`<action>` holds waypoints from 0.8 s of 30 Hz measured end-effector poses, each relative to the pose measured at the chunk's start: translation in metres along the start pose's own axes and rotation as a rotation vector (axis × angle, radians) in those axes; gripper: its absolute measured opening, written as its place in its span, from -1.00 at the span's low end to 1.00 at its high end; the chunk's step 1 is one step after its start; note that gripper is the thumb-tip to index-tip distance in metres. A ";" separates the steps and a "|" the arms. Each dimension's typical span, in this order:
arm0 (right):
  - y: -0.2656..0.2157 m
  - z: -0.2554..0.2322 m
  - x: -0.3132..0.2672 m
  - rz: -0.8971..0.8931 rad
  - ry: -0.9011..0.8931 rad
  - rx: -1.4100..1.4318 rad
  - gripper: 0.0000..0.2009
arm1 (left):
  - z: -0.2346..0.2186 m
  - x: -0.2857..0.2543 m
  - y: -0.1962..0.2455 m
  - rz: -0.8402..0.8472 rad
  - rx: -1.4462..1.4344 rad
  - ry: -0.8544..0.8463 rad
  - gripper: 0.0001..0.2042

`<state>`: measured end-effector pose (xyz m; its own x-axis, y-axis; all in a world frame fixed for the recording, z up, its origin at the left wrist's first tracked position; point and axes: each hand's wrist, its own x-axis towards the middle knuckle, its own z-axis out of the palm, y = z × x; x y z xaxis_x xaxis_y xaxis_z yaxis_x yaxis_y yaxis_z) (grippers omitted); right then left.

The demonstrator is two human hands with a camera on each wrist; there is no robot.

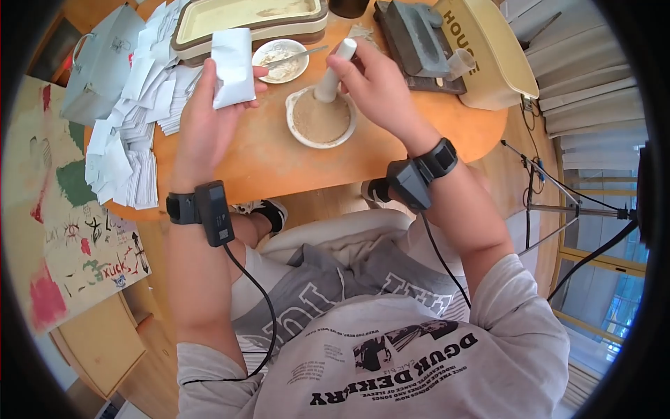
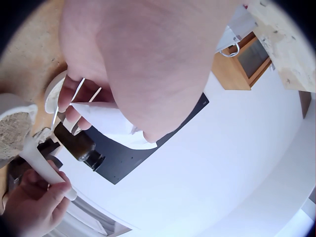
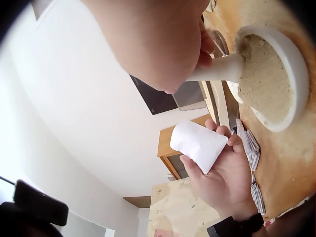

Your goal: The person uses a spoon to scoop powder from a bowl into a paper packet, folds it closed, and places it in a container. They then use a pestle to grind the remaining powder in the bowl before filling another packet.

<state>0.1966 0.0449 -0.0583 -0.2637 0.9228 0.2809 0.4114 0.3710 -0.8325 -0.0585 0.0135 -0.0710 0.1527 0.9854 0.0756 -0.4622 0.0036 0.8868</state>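
My left hand [image 1: 209, 129] holds a white folded paper packet [image 1: 234, 68] between thumb and fingers, raised above the table's near left part. In the right wrist view the packet [image 3: 198, 145] looks slightly puffed and creased. My right hand [image 1: 380, 87] grips the upper shaft of a white pestle [image 1: 326, 87]. The pestle's lower end rests in pale brown powder [image 1: 321, 120] inside a white mortar [image 1: 292, 129]. Behind the mortar sits a small white dish [image 1: 301, 70] smeared with residue, a thin metal spatula [image 1: 307, 52] lying across it.
Many white paper packets [image 1: 139, 171] are heaped at the table's left, beside a grey metal box [image 1: 101, 66]. A cream-rimmed tray [image 1: 183, 42] stands at the back. To the right are a grey stone block [image 1: 419, 42], a small clear cup [image 1: 459, 63] and a cream bin [image 1: 488, 63].
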 end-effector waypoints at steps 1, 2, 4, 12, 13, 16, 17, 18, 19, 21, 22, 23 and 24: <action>-0.001 0.001 0.001 -0.052 0.028 -0.025 -0.71 | 0.001 0.000 -0.001 -0.003 0.007 -0.002 -0.47; -0.004 0.002 0.002 -0.054 0.023 -0.027 -0.71 | 0.001 0.000 -0.001 -0.005 0.013 -0.008 -0.48; -0.009 0.006 0.003 -0.123 0.035 0.013 -0.72 | 0.002 -0.001 -0.003 -0.004 0.004 -0.003 -0.48; -0.024 0.009 -0.001 -0.193 -0.105 -0.110 -0.77 | 0.001 -0.006 -0.002 -0.005 0.030 0.015 -0.49; -0.027 0.009 -0.001 -0.164 -0.110 -0.056 -0.77 | 0.002 -0.007 -0.001 -0.003 0.037 0.011 -0.49; -0.021 0.013 -0.002 -0.185 -0.128 0.004 -0.77 | 0.001 -0.006 -0.004 -0.003 0.043 0.007 -0.49; -0.018 0.015 -0.002 -0.240 -0.149 0.017 -0.77 | 0.002 -0.006 -0.004 -0.002 0.046 0.018 -0.50; -0.017 0.016 -0.003 -0.216 -0.181 0.018 -0.77 | 0.002 -0.005 -0.004 -0.002 0.046 0.015 -0.50; -0.017 0.014 -0.005 -0.217 -0.182 0.018 -0.77 | 0.002 -0.006 -0.004 -0.002 0.054 0.014 -0.49; -0.018 0.011 -0.008 -0.097 -0.194 -0.075 -0.77 | 0.002 -0.008 -0.002 0.002 0.060 0.024 -0.49; -0.021 0.010 -0.009 -0.101 -0.202 -0.074 -0.77 | 0.003 -0.008 -0.001 0.003 0.071 0.025 -0.50; -0.025 0.007 -0.011 -0.104 -0.180 0.006 -0.77 | 0.003 -0.009 -0.001 0.004 0.081 0.025 -0.50; -0.027 0.006 -0.013 -0.104 -0.155 0.084 -0.77 | 0.002 -0.009 -0.001 0.004 0.080 0.027 -0.50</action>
<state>0.1834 0.0224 -0.0423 -0.4346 0.8504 0.2964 0.3020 0.4477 -0.8417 -0.0579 0.0039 -0.0720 0.1270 0.9896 0.0675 -0.3911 -0.0126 0.9202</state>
